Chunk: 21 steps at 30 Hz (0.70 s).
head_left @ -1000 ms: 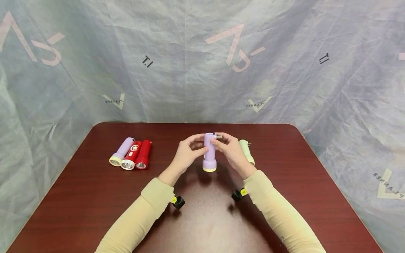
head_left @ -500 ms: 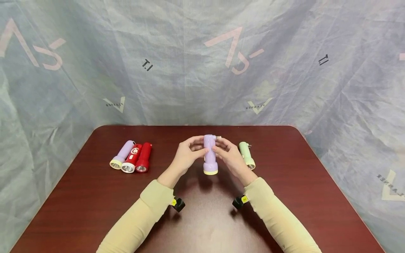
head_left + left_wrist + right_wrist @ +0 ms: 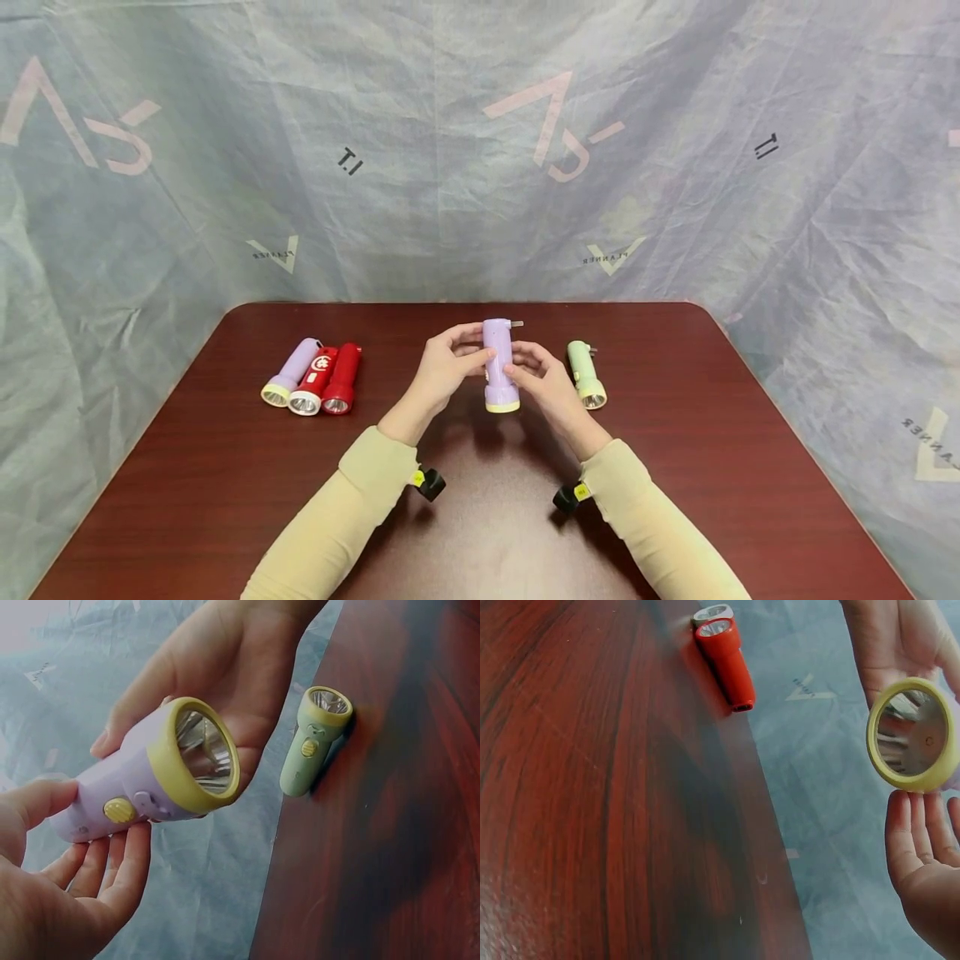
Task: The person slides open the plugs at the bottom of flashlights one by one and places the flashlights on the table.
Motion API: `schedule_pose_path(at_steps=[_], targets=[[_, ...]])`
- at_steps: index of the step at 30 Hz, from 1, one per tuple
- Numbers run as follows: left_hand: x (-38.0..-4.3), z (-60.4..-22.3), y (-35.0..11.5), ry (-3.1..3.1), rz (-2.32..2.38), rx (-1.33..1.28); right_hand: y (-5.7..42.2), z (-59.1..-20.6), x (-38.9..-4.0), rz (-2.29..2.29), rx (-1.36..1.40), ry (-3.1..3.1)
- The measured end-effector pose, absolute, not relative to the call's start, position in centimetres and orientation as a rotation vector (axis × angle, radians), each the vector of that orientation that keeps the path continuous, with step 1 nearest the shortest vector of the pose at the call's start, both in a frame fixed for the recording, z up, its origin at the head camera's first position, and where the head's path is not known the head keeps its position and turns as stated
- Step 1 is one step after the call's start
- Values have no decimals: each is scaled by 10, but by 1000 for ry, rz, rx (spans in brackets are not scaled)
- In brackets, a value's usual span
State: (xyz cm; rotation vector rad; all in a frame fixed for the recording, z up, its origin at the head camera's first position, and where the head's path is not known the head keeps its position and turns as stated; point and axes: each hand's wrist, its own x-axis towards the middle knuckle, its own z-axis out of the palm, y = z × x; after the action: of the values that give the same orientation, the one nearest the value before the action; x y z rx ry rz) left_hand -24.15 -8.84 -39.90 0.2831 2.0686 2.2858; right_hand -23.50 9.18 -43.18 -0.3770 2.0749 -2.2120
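Closest in, two cream sleeves (image 3: 330, 525) angle up over the dark red table (image 3: 495, 533), a black wrist camera (image 3: 431, 483) at one cuff and its twin at the other. And here's the centre of it: the lilac flashlight (image 3: 497, 377), lens end down, raised above the tabletop between both hands! The left hand (image 3: 439, 371) grasps it, thumb in front; the right hand (image 3: 547, 382) pinches it too, a touch lower (a yellow switch (image 3: 118, 811) shows nicely from the left wrist). Metal prongs (image 3: 517, 323) jut from its top. Farther out right lies a green flashlight (image 3: 582, 367); left, side by side, a second lilac flashlight (image 3: 295, 367), a red-and-white flashlight (image 3: 320, 372) and a red flashlight (image 3: 343, 377). Behind everything, a wrinkled grey cloth (image 3: 420, 225).
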Motion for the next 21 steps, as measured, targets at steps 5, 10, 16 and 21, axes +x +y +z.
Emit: schedule_pose_path(at_steps=[5,10,16,21], targets=[[-241,-402,-88,2072,2288,261,91,-435,-233,-2194,-365,2127],[-242,-406,-85,2078,2295,249,92,-435,-233,-2198,-342,2126],[-248,-411,-77,2073,2332,250,98,-433,-237,-2224,-263,2132],[-250,-417,-72,2085,2344,280,101,-429,-242,-2254,-214,2115]])
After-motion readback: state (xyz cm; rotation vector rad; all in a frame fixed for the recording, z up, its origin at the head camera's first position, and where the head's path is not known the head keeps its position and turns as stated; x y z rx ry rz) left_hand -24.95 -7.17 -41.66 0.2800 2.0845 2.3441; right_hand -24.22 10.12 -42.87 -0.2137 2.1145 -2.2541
